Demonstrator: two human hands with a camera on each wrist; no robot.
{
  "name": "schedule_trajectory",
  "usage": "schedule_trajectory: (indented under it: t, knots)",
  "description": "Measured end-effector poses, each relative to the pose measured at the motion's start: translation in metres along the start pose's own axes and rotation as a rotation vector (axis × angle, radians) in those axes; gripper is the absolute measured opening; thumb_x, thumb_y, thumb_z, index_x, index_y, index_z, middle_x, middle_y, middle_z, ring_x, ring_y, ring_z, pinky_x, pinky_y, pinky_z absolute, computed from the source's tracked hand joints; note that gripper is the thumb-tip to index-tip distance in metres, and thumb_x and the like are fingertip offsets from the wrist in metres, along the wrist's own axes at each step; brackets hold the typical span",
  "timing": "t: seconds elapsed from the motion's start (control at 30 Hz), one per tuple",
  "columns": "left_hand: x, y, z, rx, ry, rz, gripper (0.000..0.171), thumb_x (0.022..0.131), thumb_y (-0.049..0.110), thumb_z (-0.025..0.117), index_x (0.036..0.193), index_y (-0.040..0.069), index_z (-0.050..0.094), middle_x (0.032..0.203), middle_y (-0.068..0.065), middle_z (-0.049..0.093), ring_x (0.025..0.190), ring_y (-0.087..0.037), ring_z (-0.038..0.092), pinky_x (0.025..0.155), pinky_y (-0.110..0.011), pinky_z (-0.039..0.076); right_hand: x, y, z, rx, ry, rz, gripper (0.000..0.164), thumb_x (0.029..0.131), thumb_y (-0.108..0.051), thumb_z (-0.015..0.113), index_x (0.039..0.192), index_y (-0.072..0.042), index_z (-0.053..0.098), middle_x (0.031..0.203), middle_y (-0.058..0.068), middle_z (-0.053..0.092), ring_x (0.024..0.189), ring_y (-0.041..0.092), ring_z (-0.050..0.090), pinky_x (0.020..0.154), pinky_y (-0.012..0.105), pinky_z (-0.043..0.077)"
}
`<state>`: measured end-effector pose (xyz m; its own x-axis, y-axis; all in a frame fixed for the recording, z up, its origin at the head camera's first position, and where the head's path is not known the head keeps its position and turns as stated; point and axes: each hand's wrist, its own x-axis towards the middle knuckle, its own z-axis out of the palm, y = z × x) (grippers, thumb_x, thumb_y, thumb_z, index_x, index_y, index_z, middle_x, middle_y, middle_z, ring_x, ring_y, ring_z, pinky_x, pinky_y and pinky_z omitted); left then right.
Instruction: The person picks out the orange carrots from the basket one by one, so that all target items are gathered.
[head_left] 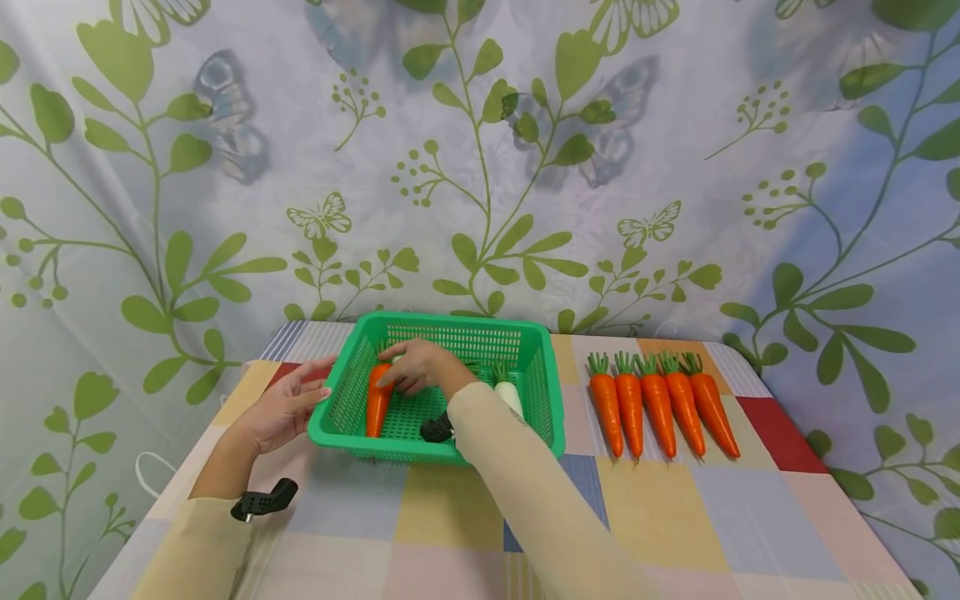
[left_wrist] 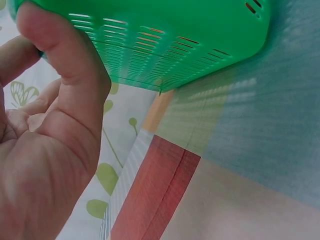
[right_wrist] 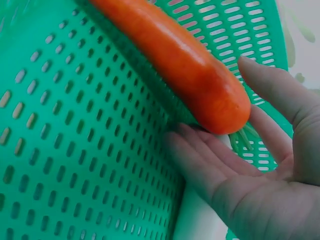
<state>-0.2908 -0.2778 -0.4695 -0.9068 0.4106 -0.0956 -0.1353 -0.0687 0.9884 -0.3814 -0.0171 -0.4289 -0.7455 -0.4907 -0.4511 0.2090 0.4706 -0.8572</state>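
Note:
A green plastic basket (head_left: 444,454) stands on the table, and my left hand (head_left: 279,410) holds its left rim. In the left wrist view, the thumb (left_wrist: 65,55) lies against the basket corner with another finger partly hidden behind. Inside the basket is an orange carrot (head_left: 378,404) near the left wall. Reaching in, my right hand (head_left: 420,367) has its fingers around the carrot's thick leafy end. The right wrist view shows fingers (right_wrist: 200,155) partly hidden behind the carrot (right_wrist: 185,70). A white radish (head_left: 507,397) with green leaves lies at the basket's right side, partly behind the forearm.
Several carrots (head_left: 655,412) lie in a row on the table right of the basket, leaves toward the back. A patchwork tablecloth (head_left: 465,508) covers the table. Behind it hangs a leaf-patterned curtain (head_left: 480,167). A white cable (head_left: 153,475) loops at the left edge.

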Motion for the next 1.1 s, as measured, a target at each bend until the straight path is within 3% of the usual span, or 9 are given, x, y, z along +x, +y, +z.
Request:
schedule_trajectory:
  t: [0.43, 0.73, 1.1]
  knots:
    - [0.0002, 0.0016, -0.0005, 0.002, -0.007, 0.005, 0.067, 0.108, 0.014, 0.050, 0.164, 0.013, 0.012, 0.131, 0.002, 0.069, 0.108, -0.021, 0.075, 0.089, -0.041, 0.062, -0.0004, -0.0048, 0.0078, 0.112, 0.034, 0.019, 0.057, 0.084, 0.004, 0.080, 0.137, -0.013, 0.066, 0.121, 0.018, 0.066, 0.103, 0.035, 0.070, 0.100, 0.049, 0.058]
    - [-0.0008, 0.0007, 0.0008, -0.002, -0.010, 0.004, 0.067, 0.108, 0.013, 0.050, 0.163, 0.013, 0.013, 0.135, -0.001, 0.067, 0.111, -0.024, 0.074, 0.090, -0.041, 0.062, -0.0003, -0.0031, 0.0095, 0.127, 0.031, 0.018, 0.057, 0.083, 0.004, 0.080, 0.136, -0.013, 0.066, 0.119, 0.017, 0.065, 0.099, 0.033, 0.070, 0.097, 0.048, 0.060]
    - [-0.0013, 0.0014, 0.0018, 0.013, 0.004, -0.001, 0.069, 0.108, 0.015, 0.052, 0.164, 0.013, 0.012, 0.136, -0.002, 0.066, 0.111, -0.025, 0.074, 0.089, -0.041, 0.062, -0.0005, -0.0008, 0.0073, 0.150, 0.053, -0.036, 0.058, 0.082, 0.006, 0.081, 0.136, -0.009, 0.065, 0.114, 0.017, 0.066, 0.091, 0.032, 0.071, 0.092, 0.049, 0.062]
